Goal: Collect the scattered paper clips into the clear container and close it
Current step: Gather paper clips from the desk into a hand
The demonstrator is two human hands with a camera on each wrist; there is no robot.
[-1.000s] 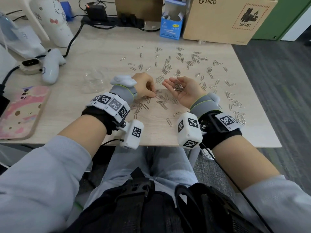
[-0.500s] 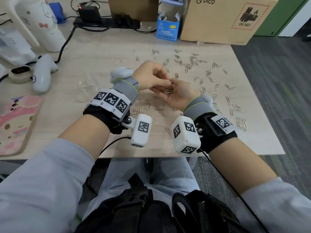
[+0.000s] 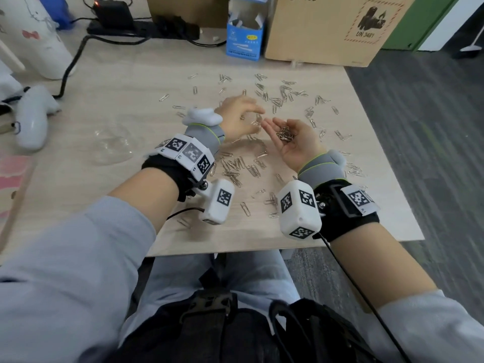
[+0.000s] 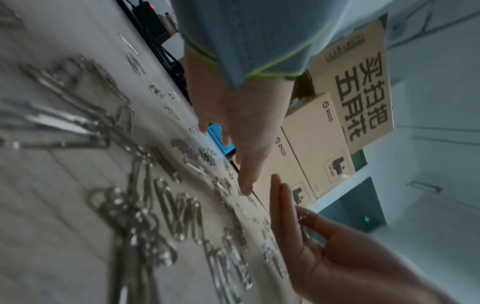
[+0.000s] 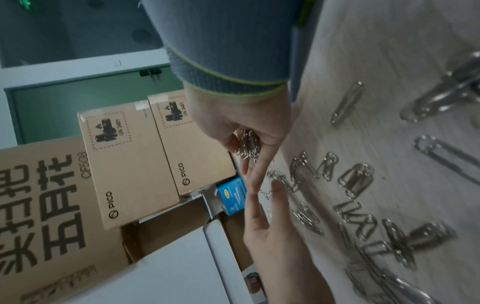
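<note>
The right hand (image 3: 293, 142) lies palm up just above the tabletop (image 3: 125, 121), its fingers gently cupped round a small heap of paper clips (image 3: 285, 133) resting in the palm. Just beside it the left hand (image 3: 239, 119) hovers palm down, fingers loosely spread and blurred, its tips near the right hand's fingertips (image 3: 265, 124) — whether it pinches a clip I cannot tell. Many more loose clips (image 3: 235, 166) lie scattered across the wood, thick between the two wrists and in a wide band toward the far edge. The clear container (image 3: 112, 145) stands open on the tabletop well to the left of both hands — faint and glassy, its contents unreadable. A cardboard box (image 3: 332, 27) and a small blue box (image 3: 245, 39) stand at the far edge.
</note>
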